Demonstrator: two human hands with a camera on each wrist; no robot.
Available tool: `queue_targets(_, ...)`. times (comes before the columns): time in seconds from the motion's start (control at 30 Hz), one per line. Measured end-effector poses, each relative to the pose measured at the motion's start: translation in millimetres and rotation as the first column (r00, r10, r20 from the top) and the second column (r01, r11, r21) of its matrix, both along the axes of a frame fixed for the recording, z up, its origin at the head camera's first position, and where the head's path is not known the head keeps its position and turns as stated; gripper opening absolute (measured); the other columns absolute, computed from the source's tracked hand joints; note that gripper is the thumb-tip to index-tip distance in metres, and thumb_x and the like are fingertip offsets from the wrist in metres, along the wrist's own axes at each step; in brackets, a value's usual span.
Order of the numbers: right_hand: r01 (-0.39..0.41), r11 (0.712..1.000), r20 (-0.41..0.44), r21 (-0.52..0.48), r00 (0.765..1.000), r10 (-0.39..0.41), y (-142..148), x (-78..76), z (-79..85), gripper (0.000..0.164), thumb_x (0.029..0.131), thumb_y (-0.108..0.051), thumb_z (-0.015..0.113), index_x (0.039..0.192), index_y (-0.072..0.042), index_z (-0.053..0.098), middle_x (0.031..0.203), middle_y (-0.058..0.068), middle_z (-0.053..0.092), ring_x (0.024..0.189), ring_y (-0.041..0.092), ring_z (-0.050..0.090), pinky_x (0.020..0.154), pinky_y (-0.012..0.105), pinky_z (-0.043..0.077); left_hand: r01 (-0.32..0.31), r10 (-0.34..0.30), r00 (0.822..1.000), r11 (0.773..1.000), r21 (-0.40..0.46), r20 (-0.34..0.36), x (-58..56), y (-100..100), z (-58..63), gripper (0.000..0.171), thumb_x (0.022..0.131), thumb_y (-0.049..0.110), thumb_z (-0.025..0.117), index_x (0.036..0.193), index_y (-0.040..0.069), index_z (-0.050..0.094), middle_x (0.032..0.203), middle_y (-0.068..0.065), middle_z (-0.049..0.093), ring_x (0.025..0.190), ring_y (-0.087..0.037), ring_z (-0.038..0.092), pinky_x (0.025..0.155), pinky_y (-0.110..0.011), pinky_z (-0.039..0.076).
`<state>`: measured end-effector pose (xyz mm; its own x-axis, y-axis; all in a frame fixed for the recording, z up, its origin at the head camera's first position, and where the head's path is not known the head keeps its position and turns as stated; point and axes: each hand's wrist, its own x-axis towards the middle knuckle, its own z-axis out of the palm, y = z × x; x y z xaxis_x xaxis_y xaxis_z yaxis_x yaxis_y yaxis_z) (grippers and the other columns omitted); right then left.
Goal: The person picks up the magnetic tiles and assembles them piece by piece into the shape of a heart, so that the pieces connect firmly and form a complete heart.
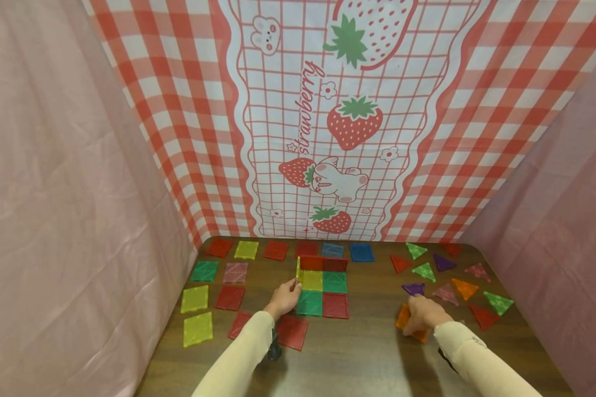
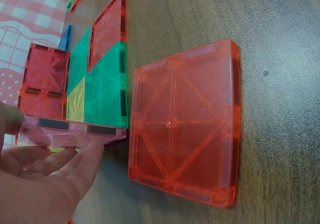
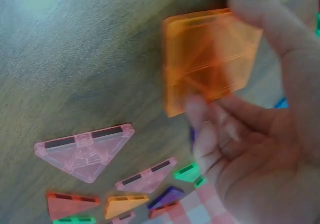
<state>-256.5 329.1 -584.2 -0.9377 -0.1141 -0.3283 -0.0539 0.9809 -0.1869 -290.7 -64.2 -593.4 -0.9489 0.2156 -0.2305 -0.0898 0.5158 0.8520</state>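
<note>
My left hand point(image 1: 284, 299) pinches a pink translucent magnetic square tile point(image 2: 67, 132) on edge at the left side of a flat block of joined tiles. That block has a yellow tile point(image 1: 312, 280), two green tiles point(image 1: 310, 303) and a red tile point(image 1: 335, 305). Red tiles point(image 1: 323, 263) stand upright along its back edge, and a yellow tile point(image 1: 299, 268) stands at the back left. Off to the right, my right hand point(image 1: 425, 313) grips an orange square tile point(image 3: 200, 58) between thumb and fingers, just above the table.
Loose square tiles lie on the left, including a yellow one point(image 1: 197, 329) and a red one point(image 1: 292, 332) near my left wrist. Triangular tiles, such as an orange one point(image 1: 464, 288), are scattered on the right. A strawberry-patterned cloth point(image 1: 352, 182) hangs behind the table.
</note>
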Motion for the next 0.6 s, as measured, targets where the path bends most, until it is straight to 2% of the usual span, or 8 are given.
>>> queue_targets(0.07, -0.041, 0.999, -0.024, -0.013, 0.999, 0.041, -3, -1.2, -1.7, 0.077, 0.063, -0.038, 0.092, 0.114, 0.009, 0.059, 0.111, 0.026, 0.060, 0.094, 0.040, 0.064, 0.084, 0.056, 0.054, 0.001, -0.001, 1.000, 1.000, 0.001, 0.006, -0.3, 0, 0.5, 0.056, 0.109, 0.033, 0.042, 0.154, -0.001, 0.039, 0.154, -0.023, 0.046, 0.144, -0.042, 0.041, 0.115, -0.058, 0.036)
queue_targets(0.17, -0.094, 0.993, -0.090, -0.065, 0.992, 0.088, -9, -4.2, -2.9, 0.092, 0.067, -0.042, 0.089, 0.129, 0.015, 0.051, 0.120, 0.032, 0.059, 0.104, 0.045, 0.063, 0.091, 0.059, 0.052, 0.000, 0.000, 1.000, 1.000, 0.002, 0.014, -1.0, 0, 0.6, 0.056, 0.109, 0.034, 0.042, 0.154, 0.000, 0.039, 0.154, -0.023, 0.046, 0.144, -0.042, 0.041, 0.115, -0.059, 0.035)
queue_targets(0.3, -0.148, 0.977, -0.211, -0.154, 0.971, 0.113, -20, -13.5, 0.5, 0.088, 0.068, -0.043, 0.087, 0.128, 0.010, 0.052, 0.113, 0.024, 0.060, 0.093, 0.034, 0.063, 0.082, 0.053, 0.054, 0.000, 0.000, 1.000, 1.000, -0.001, 0.014, -1.8, 0, 1.2, 0.057, 0.109, 0.035, 0.041, 0.154, 0.000, 0.038, 0.154, -0.022, 0.046, 0.144, -0.042, 0.041, 0.115, -0.059, 0.035)
queue_targets(0.4, -0.154, 0.964, -0.268, -0.218, 0.959, 0.093, -27, -23.8, 5.4, 0.084, 0.069, -0.040, 0.087, 0.129, 0.007, 0.051, 0.112, 0.019, 0.060, 0.088, 0.027, 0.061, 0.076, 0.047, 0.055, 0.004, -0.004, 1.000, 1.000, -0.002, 0.010, -1.2, 0, 1.8, 0.057, 0.109, 0.034, 0.041, 0.154, 0.000, 0.039, 0.154, -0.023, 0.046, 0.144, -0.042, 0.041, 0.115, -0.059, 0.035)
queue_targets(0.5, -0.121, 0.945, -0.271, -0.303, 0.962, 0.036, -34, -33.7, 7.9, 0.084, 0.070, -0.033, 0.086, 0.134, 0.005, 0.046, 0.116, 0.020, 0.059, 0.092, 0.028, 0.062, 0.079, 0.048, 0.055, 0.005, -0.005, 1.000, 1.000, -0.003, 0.005, -0.3, 0, 1.1, 0.056, 0.109, 0.034, 0.041, 0.154, 0.000, 0.039, 0.153, -0.023, 0.047, 0.144, -0.042, 0.041, 0.115, -0.058, 0.036)
queue_targets(0.6, -0.094, 0.898, -0.252, -0.429, 0.968, -0.019, -42, -41.1, 8.0, 0.086, 0.071, -0.022, 0.084, 0.138, 0.006, 0.038, 0.124, 0.026, 0.056, 0.099, 0.036, 0.065, 0.084, 0.051, 0.055, 0.001, -0.001, 1.000, 1.000, -0.007, 0.002, 0.2, 0, 1.0, 0.055, 0.109, 0.032, 0.041, 0.154, 0.000, 0.040, 0.153, -0.023, 0.047, 0.143, -0.042, 0.041, 0.115, -0.058, 0.036)
